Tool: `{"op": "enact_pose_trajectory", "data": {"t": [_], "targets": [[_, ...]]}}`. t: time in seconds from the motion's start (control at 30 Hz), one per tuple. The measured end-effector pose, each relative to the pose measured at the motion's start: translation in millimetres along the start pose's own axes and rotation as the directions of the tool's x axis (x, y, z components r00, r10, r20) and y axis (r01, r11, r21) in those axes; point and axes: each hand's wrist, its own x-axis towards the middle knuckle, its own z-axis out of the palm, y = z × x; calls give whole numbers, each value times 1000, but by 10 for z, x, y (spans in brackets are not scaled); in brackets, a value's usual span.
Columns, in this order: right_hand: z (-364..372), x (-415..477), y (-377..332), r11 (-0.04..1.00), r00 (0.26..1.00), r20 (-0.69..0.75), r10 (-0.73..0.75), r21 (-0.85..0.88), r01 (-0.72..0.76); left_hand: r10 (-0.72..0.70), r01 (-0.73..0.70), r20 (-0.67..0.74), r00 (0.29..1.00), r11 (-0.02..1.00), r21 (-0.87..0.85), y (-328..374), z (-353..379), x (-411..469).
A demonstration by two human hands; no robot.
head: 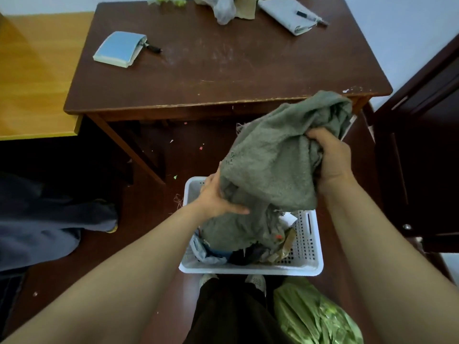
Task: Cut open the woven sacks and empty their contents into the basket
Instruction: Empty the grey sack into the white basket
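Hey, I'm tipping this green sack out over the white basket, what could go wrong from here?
The sack, gripped by your left hand and right hand, drapes onto the pile in the basket, so things may stay caught in its folds. The pile lies against the near rim; anything more might spill over it onto the floor.

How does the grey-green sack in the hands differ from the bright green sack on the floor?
The grey-green sack is dull and matt; the bright green sack is glossy. The grey-green sack hangs over the basket, gripped by the left hand and right hand; the bright green sack lies on the floor, untouched. The grey-green one looks limp, the bright green one bulging. Both are green sacks.
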Motion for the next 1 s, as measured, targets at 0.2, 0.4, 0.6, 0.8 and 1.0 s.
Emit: {"op": "enact_pose_trajectory", "data": {"t": [0.2,0.4,0.6,0.8,1.0], "targets": [[-106,72,-163,997,998,-51,-36,-67,32,-112,79,-162,980,977,-200,311,172,13],[-381,113,-214,808,893,-75,-444,-464,362,-159,-38,-315,936,842,-538,765,-81,95],[-451,147,20,866,917,-149,-370,-412,283,-109,-103,-368,923,854,-510,736,-3,35],[-516,205,-7,905,927,-165,-337,-327,271,-49,-218,-471,881,842,-494,818,-65,16],[-531,255,-138,947,975,-134,-176,-295,130,14,-235,-517,856,901,-365,855,-181,-5]]}}
